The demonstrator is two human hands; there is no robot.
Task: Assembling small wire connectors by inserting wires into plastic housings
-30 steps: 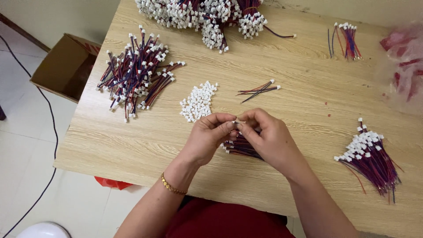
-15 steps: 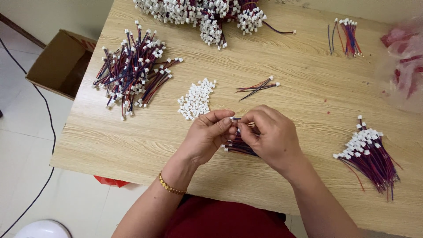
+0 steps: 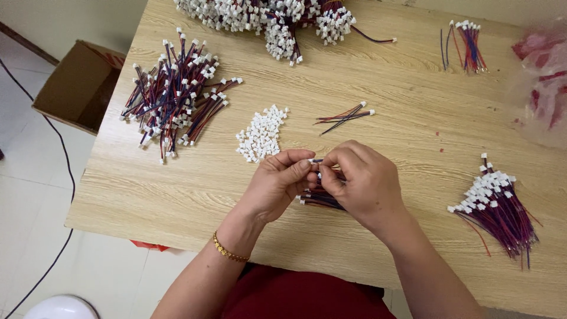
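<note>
Your left hand (image 3: 277, 183) and right hand (image 3: 360, 180) meet over the worktop (image 3: 401, 136), fingers pinched shut on a thin wire lead (image 3: 316, 160) btwn them. Just under your hands lies a small wire bundle (image 3: 316, 199). The pile of white connectors (image 3: 260, 134) sits just beyond your left hand, loose wires (image 3: 345, 115) next to it. Bigger bundles lie far left (image 3: 174, 94) and right (image 3: 499, 207).

I saw bare table (image 3: 413, 136) past my hands, little white plugs (image 3: 261, 134) blocked the left, wire bundle (image 3: 499, 210) blocked the right
</note>
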